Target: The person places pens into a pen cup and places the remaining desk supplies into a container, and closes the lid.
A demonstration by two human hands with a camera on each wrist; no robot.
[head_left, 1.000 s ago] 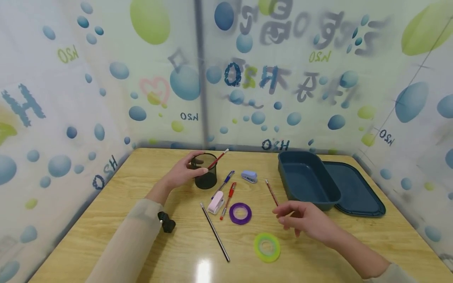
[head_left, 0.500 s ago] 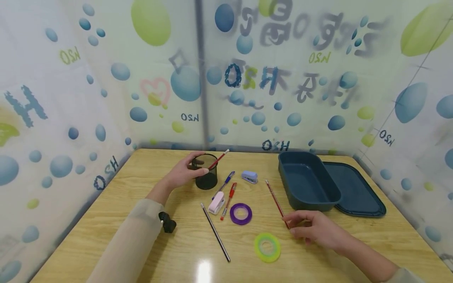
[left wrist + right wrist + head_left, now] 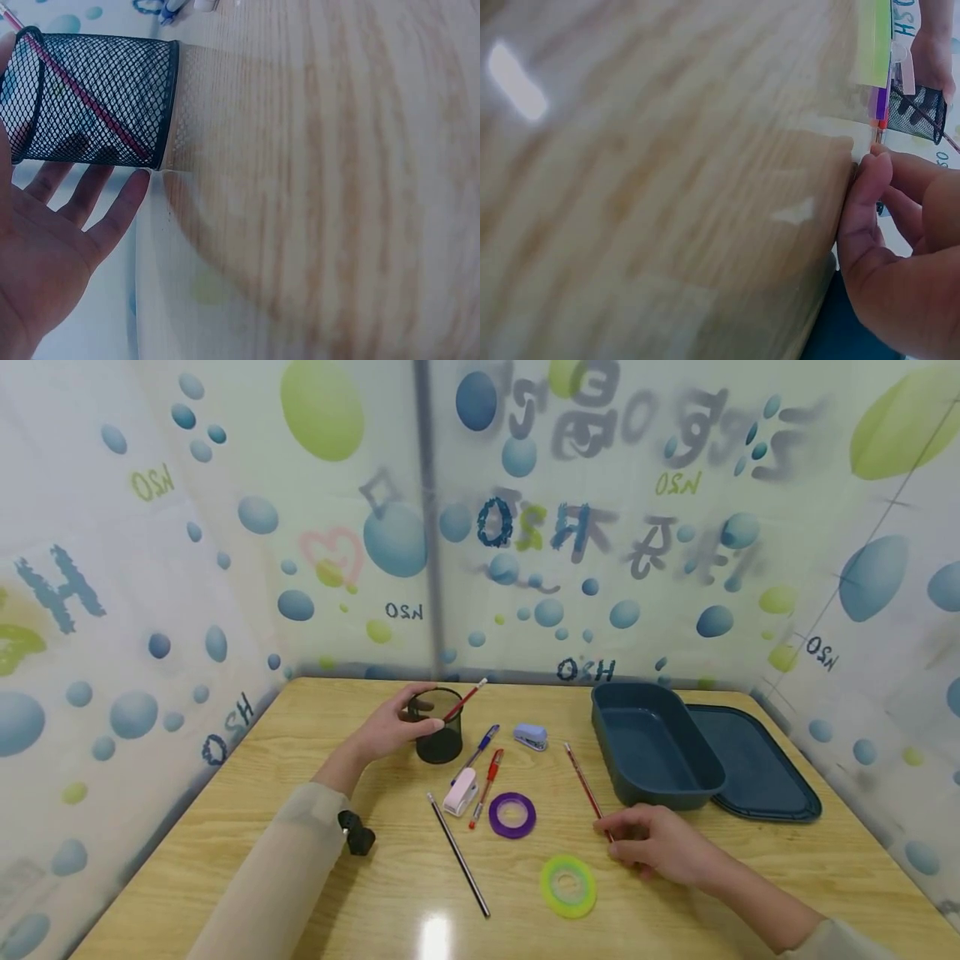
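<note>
My left hand [image 3: 390, 727] grips the black mesh pen cup [image 3: 441, 747], thumb on its near side and fingers round the far side. A red pencil [image 3: 467, 697] leans inside the cup, its white end above the rim; the left wrist view shows this pencil [image 3: 90, 101] slanting through the mesh. On the right, my right hand [image 3: 663, 845] pinches the near end of another red patterned pencil [image 3: 583, 783] between thumb and forefinger, low over the table. In the right wrist view the thumb and forefinger [image 3: 877, 169] meet at their tips, and the pencil is mostly hidden.
Between the hands lie a blue pen [image 3: 484, 742], a red pen [image 3: 491, 772], a pink stapler-like item [image 3: 461, 792], a blue stapler [image 3: 531, 735], purple tape [image 3: 529, 815], yellow-green tape [image 3: 568, 865] and a dark pencil [image 3: 460, 857]. A dark blue box [image 3: 663, 795] overlaps a lid [image 3: 757, 760] at right.
My right hand has moved along the red pencil toward its near end, and its thumb and forefinger have closed on it. The left hand stays on the pen cup.
</note>
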